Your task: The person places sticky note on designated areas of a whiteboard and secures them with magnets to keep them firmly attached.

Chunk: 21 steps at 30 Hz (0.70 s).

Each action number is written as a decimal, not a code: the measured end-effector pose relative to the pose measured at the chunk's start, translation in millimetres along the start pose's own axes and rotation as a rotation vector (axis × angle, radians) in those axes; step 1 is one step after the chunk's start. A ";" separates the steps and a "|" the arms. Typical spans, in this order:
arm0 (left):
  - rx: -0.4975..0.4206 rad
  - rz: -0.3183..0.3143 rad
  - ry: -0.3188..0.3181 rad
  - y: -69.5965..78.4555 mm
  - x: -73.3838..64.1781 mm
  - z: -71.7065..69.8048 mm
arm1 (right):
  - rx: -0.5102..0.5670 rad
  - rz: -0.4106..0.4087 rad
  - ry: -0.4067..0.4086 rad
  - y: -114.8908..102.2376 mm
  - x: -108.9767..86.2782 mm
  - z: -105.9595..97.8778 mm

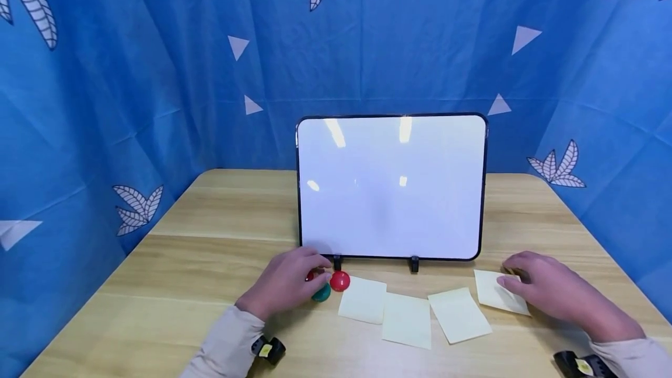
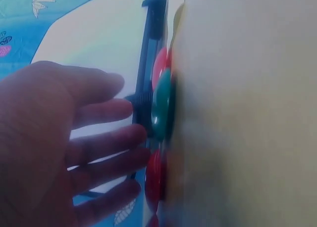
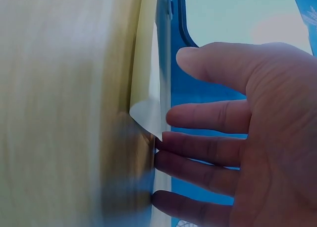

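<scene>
My left hand hovers at a small group of round, domed pieces that look like magnets, its fingers spread and holding none of them. A green magnet lies among red ones; one red magnet shows plainly in the head view, another partly behind my fingers. On the right side, my right hand is at the rightmost pale yellow paper sheet. In the right wrist view its fingers are apart and nearly straight, with fingertips close to the lifted corner of the sheet.
A whiteboard with a black frame stands upright behind the hands on small black feet. Three more pale sheets lie in a row on the wooden table, the leftmost sheet beside the magnets. A blue patterned curtain surrounds the table.
</scene>
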<state>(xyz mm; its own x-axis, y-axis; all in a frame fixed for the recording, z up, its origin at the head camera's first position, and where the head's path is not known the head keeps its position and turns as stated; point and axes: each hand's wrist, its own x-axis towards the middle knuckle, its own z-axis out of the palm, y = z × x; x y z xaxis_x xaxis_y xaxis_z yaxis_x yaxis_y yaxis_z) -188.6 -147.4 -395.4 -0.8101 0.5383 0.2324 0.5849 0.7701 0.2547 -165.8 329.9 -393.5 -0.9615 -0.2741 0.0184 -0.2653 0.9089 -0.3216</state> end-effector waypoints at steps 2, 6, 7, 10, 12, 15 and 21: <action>0.004 0.006 -0.006 2.1 0.3 2.1 | -0.001 0.001 -0.004 0.1 -0.7 1.2; 0.010 0.017 -0.002 4.6 0.6 5.6 | -0.005 -0.003 -0.001 -0.2 -1.2 3.7; 0.009 0.019 -0.001 5.3 0.9 6.4 | -0.008 -0.003 0.000 -0.2 -1.2 4.2; 0.007 0.021 -0.008 7.2 0.9 9.2 | -0.012 0.007 -0.008 0.3 -1.7 4.8; 0.000 0.020 -0.017 8.6 0.6 10.6 | -0.016 0.024 -0.023 0.9 -1.8 4.4; -0.019 0.022 -0.021 10.0 0.6 11.8 | -0.020 0.039 -0.032 1.4 -1.8 3.3; -0.030 0.027 -0.019 10.9 0.6 10.5 | -0.016 0.024 -0.005 -0.2 0.4 1.4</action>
<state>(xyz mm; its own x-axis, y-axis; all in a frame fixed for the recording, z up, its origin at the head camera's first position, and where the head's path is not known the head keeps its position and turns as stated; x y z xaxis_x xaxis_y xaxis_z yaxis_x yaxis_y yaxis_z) -183.1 -135.2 -402.4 -0.7947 0.5649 0.2221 0.6069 0.7451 0.2764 -166.1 329.2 -394.8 -0.9673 -0.2536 0.0058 -0.2432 0.9203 -0.3065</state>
